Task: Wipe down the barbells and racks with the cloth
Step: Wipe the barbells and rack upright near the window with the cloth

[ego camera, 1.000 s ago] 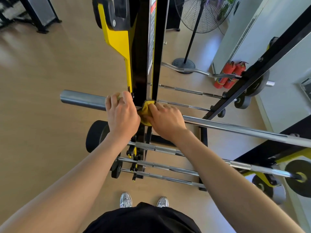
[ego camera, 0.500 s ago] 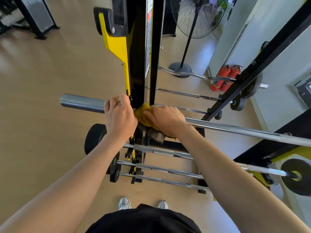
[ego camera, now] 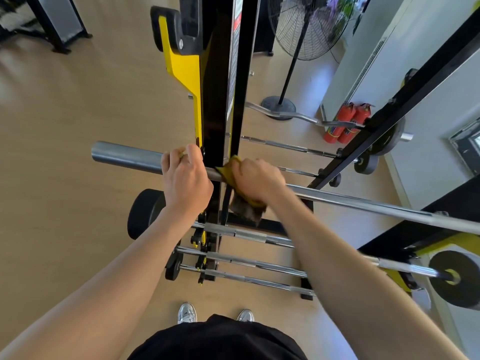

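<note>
A long steel barbell (ego camera: 124, 155) lies across the black and yellow rack (ego camera: 219, 105), running from left to lower right. My left hand (ego camera: 185, 178) grips the thick sleeve of the bar just left of the rack upright. My right hand (ego camera: 255, 179) holds a yellow cloth (ego camera: 228, 171) wrapped round the bar just right of the upright, and a dark end of the cloth hangs below my hand.
Several more bars (ego camera: 249, 263) rest on lower rack pegs, some with black plates (ego camera: 459, 281). A curl bar (ego camera: 298, 116), a standing fan (ego camera: 309, 27) and red fire extinguishers (ego camera: 345, 123) stand beyond the rack. A second black upright (ego camera: 389, 110) slants at right. My shoes (ego camera: 187, 311) are below.
My right hand with the cloth has shifted slightly right along the bar, and more cloth now hangs beneath it. My left hand keeps its grip on the sleeve.
</note>
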The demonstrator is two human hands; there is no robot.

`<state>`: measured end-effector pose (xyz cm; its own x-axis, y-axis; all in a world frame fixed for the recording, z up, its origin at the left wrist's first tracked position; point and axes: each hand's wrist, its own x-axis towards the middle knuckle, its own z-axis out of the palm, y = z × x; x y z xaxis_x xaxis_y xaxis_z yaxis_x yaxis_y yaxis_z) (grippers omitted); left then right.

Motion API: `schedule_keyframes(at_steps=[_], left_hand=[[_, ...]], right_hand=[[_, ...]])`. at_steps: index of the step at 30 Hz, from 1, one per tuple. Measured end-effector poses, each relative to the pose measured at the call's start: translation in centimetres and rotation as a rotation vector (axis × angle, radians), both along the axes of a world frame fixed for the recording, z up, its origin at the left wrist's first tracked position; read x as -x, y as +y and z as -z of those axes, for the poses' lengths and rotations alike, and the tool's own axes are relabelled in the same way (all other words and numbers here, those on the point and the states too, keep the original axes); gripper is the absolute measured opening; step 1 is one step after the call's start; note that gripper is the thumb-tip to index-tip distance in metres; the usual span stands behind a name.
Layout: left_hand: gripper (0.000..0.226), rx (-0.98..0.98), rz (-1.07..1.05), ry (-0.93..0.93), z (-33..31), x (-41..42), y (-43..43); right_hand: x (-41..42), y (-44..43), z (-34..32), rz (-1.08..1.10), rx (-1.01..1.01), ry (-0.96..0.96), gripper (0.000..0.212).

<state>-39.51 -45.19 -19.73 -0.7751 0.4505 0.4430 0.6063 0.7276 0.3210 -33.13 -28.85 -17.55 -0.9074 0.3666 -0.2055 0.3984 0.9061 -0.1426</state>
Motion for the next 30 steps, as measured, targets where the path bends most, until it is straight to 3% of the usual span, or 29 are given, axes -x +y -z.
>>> schedule_keyframes(at_steps=[1,3,5,8,11,14,16,19,22,27,30], left_hand=[[0.021,-0.006,-0.001,0.004,0.0,-0.1,0.1],[0.020,0.004,-0.003,0.003,0.0,-0.2,0.1],[0.020,0.021,0.013,0.001,0.1,-0.1,-0.1],[0.024,-0.003,0.031,-0.021,0.1,-0.1,-0.3],[0.036,-0.103,0.114,-0.070,0.5,0.3,-1.3],[0.065,-0.109,0.272,-0.126,0.9,1.2,-3.2],[0.084,-0.054,0.316,-0.124,0.7,1.7,-4.2],[0.102,0.037,0.258,-0.068,0.3,1.9,-4.5],[0.114,0.092,0.192,-0.083,0.5,2.0,-4.3],[0.114,0.163,0.150,-0.046,0.7,2.4,-4.2],[0.112,0.169,0.150,-0.031,0.8,2.4,-4.2]], right_hand=[[-1.0,-1.7,0.8,-0.006,-0.112,0.185,0.040],[-2.8,-3.5,2.5,-0.087,-0.275,0.331,0.035],[-2.9,-3.1,2.8,-0.154,-0.333,0.290,0.035],[-0.8,-2.7,-0.1,0.024,-0.085,0.216,0.054],[0.9,-2.9,-1.2,0.186,0.085,0.121,0.051],[0.1,-4.3,0.1,0.153,-0.024,0.239,0.047],[-0.6,-5.8,1.7,0.005,-0.161,0.327,0.028],[-0.7,-7.3,3.2,-0.150,-0.321,0.257,0.055],[0.0,-7.0,3.1,-0.174,-0.406,0.258,0.056],[0.7,-4.9,1.6,-0.337,-0.341,0.253,0.041],[1.4,-5.1,1.0,-0.210,-0.239,0.299,0.040]])
